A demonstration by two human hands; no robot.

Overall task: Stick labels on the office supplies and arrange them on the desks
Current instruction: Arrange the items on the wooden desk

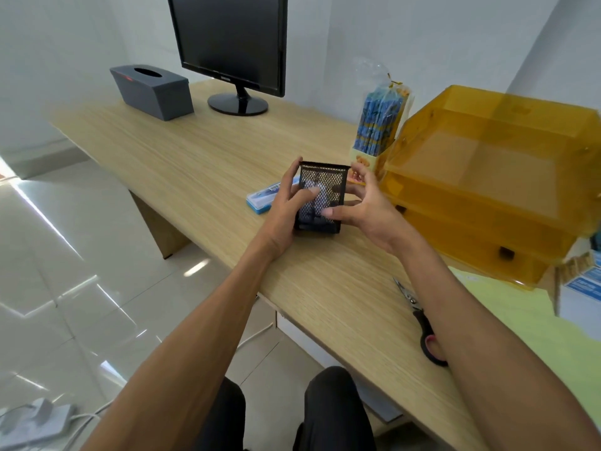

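Note:
A black wire-mesh pen holder [328, 180] stands near the middle of the wooden desk [201, 164]. A pale label patch [313, 198] shows on its near face. My left hand [286, 209] grips the holder's left side, its thumb pressing on the label. From the right, my right hand [364, 206] holds the holder, thumb tip touching the lower part of the mesh face and fingers behind its right edge.
A blue-and-white box [258, 200] lies just behind the holder on the left. A yellow stacked tray organizer [487, 177] and a pack of blue pens [380, 122] stand to the right. Scissors [422, 323] lie near the front edge. A monitor [234, 43] and a grey tissue box [153, 89] sit at the far end.

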